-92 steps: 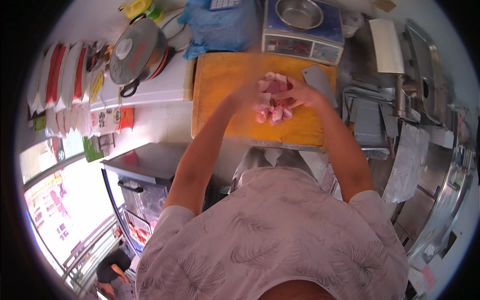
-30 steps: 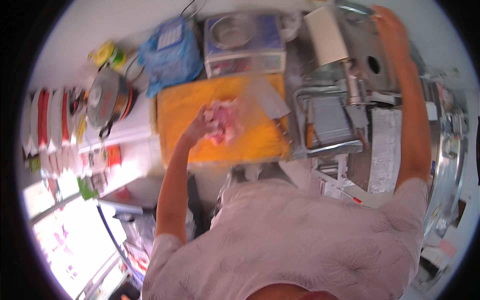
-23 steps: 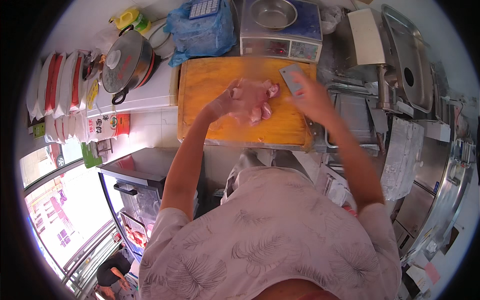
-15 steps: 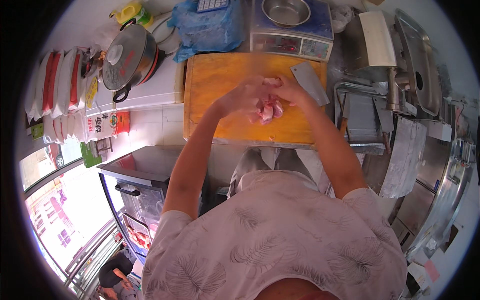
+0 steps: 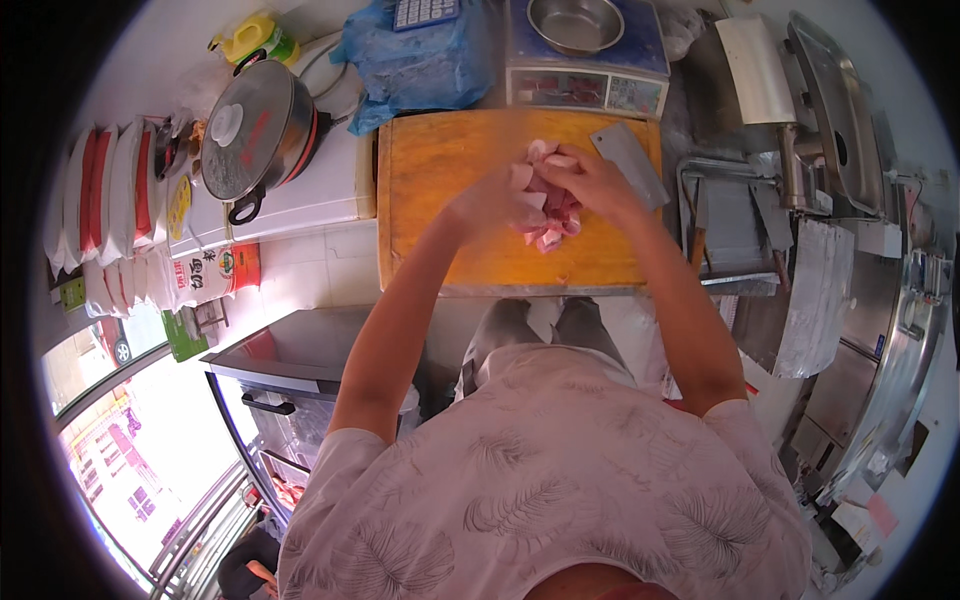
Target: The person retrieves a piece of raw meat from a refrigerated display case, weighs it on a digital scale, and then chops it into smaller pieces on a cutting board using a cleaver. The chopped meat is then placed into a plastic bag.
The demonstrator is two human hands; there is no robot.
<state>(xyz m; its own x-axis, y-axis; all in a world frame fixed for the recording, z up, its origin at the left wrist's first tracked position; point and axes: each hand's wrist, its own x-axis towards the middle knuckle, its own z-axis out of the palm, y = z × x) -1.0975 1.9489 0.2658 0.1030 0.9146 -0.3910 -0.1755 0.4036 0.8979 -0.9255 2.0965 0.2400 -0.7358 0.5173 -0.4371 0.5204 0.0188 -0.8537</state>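
Several pieces of pink and white raw meat [image 5: 550, 222] lie in a small heap on a yellow-brown cutting board [image 5: 425, 165]. My right hand [image 5: 592, 183] curls over the upper right of the heap, its fingers closed on some pieces. On the heap's left side is my left hand [image 5: 492, 208], close against the meat; a hazy smear hides its fingers. A cleaver [image 5: 630, 163] with a broad metal blade rests flat on the board, just beyond my right hand, its lower part partly hidden by the hand and forearm.
Behind the board stand a scale [image 5: 590, 90] with a steel bowl [image 5: 575, 25] on it and a blue plastic bag [image 5: 415, 60]. A lidded pan [image 5: 255, 130] sits at the left. Metal trays [image 5: 725, 225] and a steel machine [image 5: 790, 165] are at the right.
Both hands have shifted slightly right relative to the view. The meat pieces are now bunched more closely between them. The cleaver stays where it was on the board.
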